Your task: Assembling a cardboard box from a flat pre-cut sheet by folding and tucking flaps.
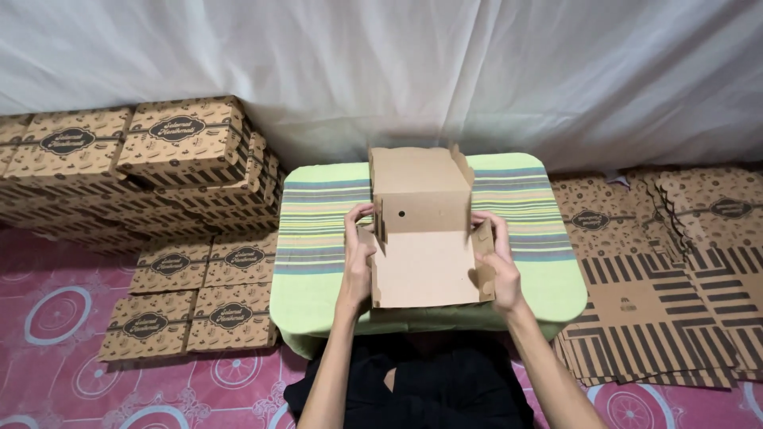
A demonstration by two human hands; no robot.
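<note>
Brown cardboard, a half-folded box (421, 238), sits at the near edge of the striped green table (326, 230). The left hand (358, 254) and right hand (497, 262) pinch its side flaps, fingers curled closed, holding the walls upright. Finished boxes (183, 151) are stacked left, flat blanks (660, 310) right.

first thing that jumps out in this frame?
Centre: a half-folded plain cardboard box on a green striped cushion, the left hand and right hand gripping its side flaps. Finished printed boxes are stacked at left; flat blanks are piled at right.
</note>
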